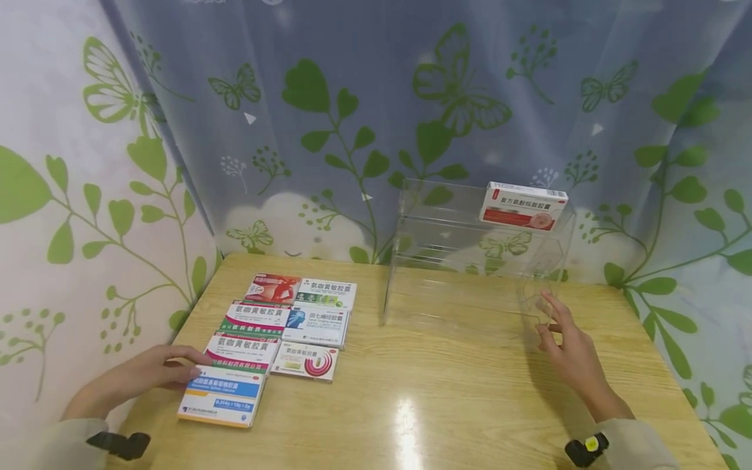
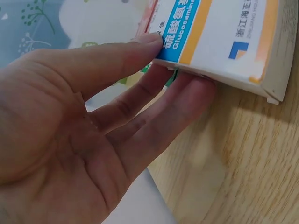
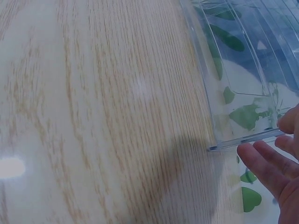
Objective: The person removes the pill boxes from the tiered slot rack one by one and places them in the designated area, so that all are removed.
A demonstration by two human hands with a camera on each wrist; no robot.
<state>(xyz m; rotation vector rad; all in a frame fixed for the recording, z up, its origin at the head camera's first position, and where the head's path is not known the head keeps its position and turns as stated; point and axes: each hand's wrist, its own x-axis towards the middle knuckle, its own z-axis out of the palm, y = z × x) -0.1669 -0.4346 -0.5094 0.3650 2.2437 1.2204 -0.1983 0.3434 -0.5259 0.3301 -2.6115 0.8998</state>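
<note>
At the near left, my left hand (image 1: pixel 149 375) pinches the blue, white and orange glucosamine capsule box (image 1: pixel 220 397) by its left edge. The left wrist view has the thumb on the printed face and fingertips at the box's underside. My right hand (image 1: pixel 572 352) holds the right side panel of a clear acrylic tiered rack (image 1: pixel 458 294), thumb on one side and fingers on the other in the right wrist view. On the rack's top tier, at the right, stands a red and white capsule box (image 1: pixel 525 207).
Several medicine boxes lie in two columns at the left, including a red box (image 1: pixel 273 288), a white and blue box (image 1: pixel 317 326) and a box with a pink arc (image 1: pixel 305 362). The wooden table (image 1: pixel 446 405) meets a leaf-patterned curtain (image 1: pixel 352 98) at the back.
</note>
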